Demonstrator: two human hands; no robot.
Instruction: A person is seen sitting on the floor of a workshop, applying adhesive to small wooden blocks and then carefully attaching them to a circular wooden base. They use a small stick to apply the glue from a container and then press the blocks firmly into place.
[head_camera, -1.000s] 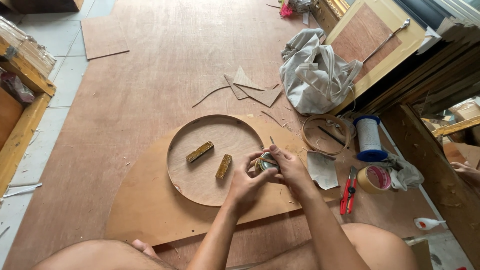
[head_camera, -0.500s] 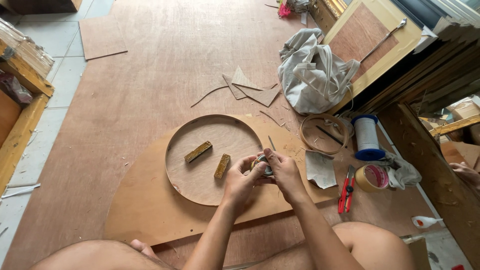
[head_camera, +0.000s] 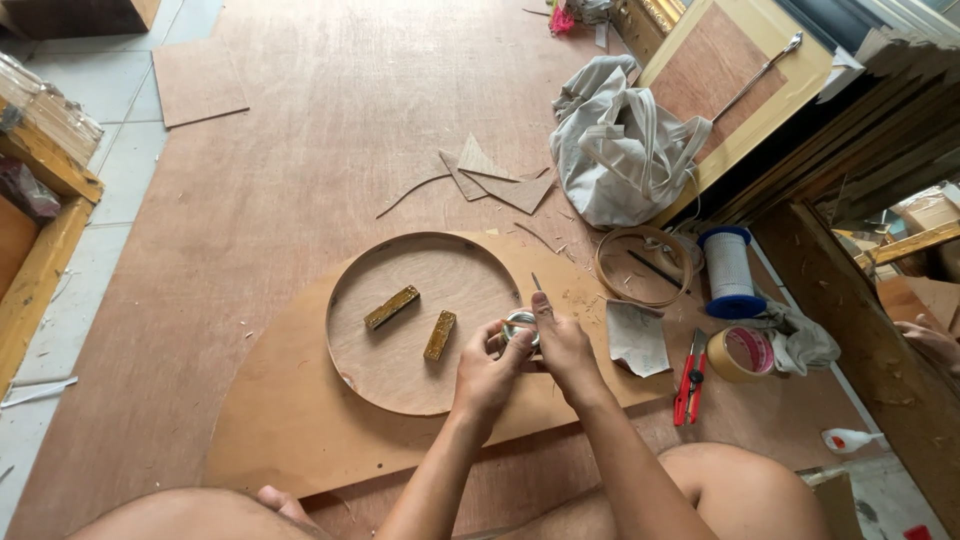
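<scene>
My left hand (head_camera: 488, 375) and my right hand (head_camera: 566, 345) meet over the right rim of a round wooden tray (head_camera: 400, 385). Together they grip a small shiny tape roll (head_camera: 519, 324): the left cups it from below and the right thumb and fingers press on its top. A thin sliver (head_camera: 537, 283) sticks up just behind the right fingers. Two small gold-coloured blocks (head_camera: 391, 307) (head_camera: 440, 335) lie inside the tray, left of my hands. The tray rests on a large curved plywood sheet (head_camera: 290, 420).
Right of my hands lie a grey paper scrap (head_camera: 636, 338), red cutters (head_camera: 688, 378), a tan tape roll (head_camera: 741, 353), a blue-ended thread spool (head_camera: 728, 270) and a wooden hoop (head_camera: 642, 265). A white cloth bag (head_camera: 620, 140) and triangular offcuts (head_camera: 495, 180) lie beyond. My knees are at the bottom.
Both hands stay together on the small roll at the tray's right rim, with only small finger shifts. The view has drifted slightly.
</scene>
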